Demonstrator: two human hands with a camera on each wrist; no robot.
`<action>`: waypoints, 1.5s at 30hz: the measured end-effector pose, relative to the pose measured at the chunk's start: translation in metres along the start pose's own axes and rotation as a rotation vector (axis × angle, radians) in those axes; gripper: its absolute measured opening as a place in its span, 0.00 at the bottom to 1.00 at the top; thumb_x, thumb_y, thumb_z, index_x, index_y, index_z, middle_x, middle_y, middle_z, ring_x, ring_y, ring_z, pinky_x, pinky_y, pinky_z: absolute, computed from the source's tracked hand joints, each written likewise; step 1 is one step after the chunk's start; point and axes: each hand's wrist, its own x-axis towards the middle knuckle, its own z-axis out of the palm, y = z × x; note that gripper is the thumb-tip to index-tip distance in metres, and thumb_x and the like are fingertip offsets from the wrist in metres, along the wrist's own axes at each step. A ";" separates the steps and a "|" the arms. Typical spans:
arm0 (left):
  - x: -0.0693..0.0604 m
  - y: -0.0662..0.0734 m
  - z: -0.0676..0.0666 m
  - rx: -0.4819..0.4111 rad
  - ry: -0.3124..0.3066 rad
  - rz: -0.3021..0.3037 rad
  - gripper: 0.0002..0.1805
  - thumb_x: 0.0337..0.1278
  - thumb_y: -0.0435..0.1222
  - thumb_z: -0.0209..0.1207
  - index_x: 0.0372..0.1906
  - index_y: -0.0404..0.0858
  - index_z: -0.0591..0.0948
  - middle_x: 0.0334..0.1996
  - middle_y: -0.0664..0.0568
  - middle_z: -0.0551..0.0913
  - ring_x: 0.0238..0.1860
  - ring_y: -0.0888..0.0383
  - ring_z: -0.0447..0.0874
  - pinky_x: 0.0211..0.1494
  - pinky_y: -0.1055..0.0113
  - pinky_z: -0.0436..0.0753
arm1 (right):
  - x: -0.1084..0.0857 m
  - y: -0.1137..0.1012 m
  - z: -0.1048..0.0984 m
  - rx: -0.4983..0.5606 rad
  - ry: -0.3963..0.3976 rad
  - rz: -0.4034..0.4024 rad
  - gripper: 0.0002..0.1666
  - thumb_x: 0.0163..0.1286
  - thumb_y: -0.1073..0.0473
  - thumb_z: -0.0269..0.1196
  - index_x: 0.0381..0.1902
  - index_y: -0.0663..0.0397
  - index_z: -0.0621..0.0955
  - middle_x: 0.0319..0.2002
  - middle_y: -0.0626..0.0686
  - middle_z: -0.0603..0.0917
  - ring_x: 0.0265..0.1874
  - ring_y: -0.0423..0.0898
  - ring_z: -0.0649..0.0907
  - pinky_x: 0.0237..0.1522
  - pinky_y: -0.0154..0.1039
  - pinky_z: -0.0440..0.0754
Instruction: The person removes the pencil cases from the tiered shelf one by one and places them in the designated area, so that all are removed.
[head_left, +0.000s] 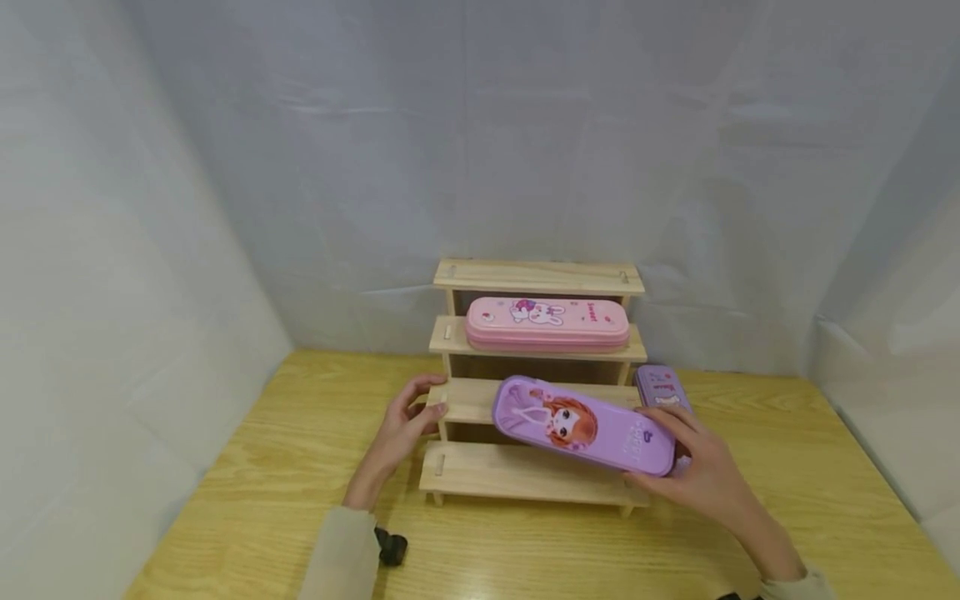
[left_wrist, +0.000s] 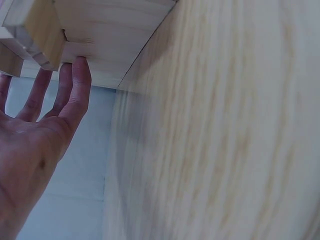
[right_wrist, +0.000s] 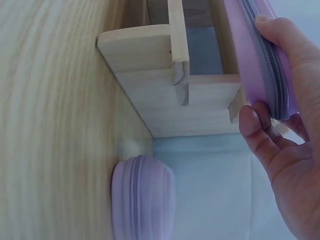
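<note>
The right hand point(head_left: 690, 467) grips one end of a purple zippered pencil case point(head_left: 585, 423) printed with a red-haired girl, held slanting over the lower shelves of a four-tier wooden stand point(head_left: 525, 471). The left hand point(head_left: 401, 429), fingers spread, touches the stand's left side. A pink rabbit pencil case point(head_left: 551, 325) lies on the second-highest shelf; another purple case point(head_left: 660, 382) lies on the table point(head_left: 255, 467) just right.

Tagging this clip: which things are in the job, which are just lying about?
Likely in the job:
purple case in right hand
wooden rack, left hand on it
pink case on the rack
second purple case beside the rack

Surroundings:
table under the rack
sheet behind it
black thing near left cuff, unclear what
</note>
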 end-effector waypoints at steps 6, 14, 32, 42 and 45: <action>0.000 0.000 0.000 0.001 0.002 -0.010 0.23 0.71 0.37 0.60 0.68 0.43 0.73 0.64 0.43 0.71 0.49 0.54 0.80 0.47 0.59 0.87 | -0.009 -0.001 -0.007 -0.003 0.023 0.060 0.48 0.38 0.62 0.86 0.61 0.53 0.82 0.56 0.54 0.81 0.44 0.25 0.76 0.35 0.21 0.79; 0.001 0.000 0.001 -0.011 0.005 -0.011 0.23 0.71 0.37 0.60 0.68 0.42 0.73 0.65 0.42 0.71 0.49 0.53 0.81 0.46 0.60 0.87 | -0.017 0.004 -0.016 0.004 0.066 0.098 0.48 0.37 0.65 0.86 0.61 0.55 0.82 0.55 0.53 0.81 0.47 0.24 0.75 0.39 0.18 0.79; 0.000 -0.002 0.000 -0.014 0.006 0.002 0.23 0.71 0.37 0.60 0.68 0.43 0.73 0.64 0.43 0.72 0.48 0.53 0.81 0.45 0.63 0.87 | -0.030 0.021 -0.045 -0.006 0.207 0.112 0.49 0.30 0.76 0.84 0.58 0.61 0.83 0.53 0.29 0.77 0.47 0.23 0.78 0.40 0.14 0.78; 0.000 -0.001 0.002 -0.013 0.011 -0.003 0.23 0.71 0.37 0.60 0.68 0.42 0.73 0.63 0.42 0.72 0.49 0.52 0.81 0.45 0.63 0.87 | -0.036 0.026 -0.060 0.004 0.253 0.091 0.50 0.27 0.81 0.82 0.57 0.66 0.83 0.53 0.31 0.79 0.48 0.23 0.79 0.42 0.14 0.78; 0.000 -0.001 0.002 -0.014 0.015 -0.007 0.23 0.71 0.37 0.60 0.68 0.42 0.73 0.63 0.42 0.72 0.48 0.52 0.81 0.44 0.63 0.87 | -0.039 0.027 -0.064 0.021 0.261 0.094 0.50 0.26 0.82 0.81 0.57 0.68 0.83 0.54 0.31 0.79 0.49 0.24 0.80 0.43 0.15 0.79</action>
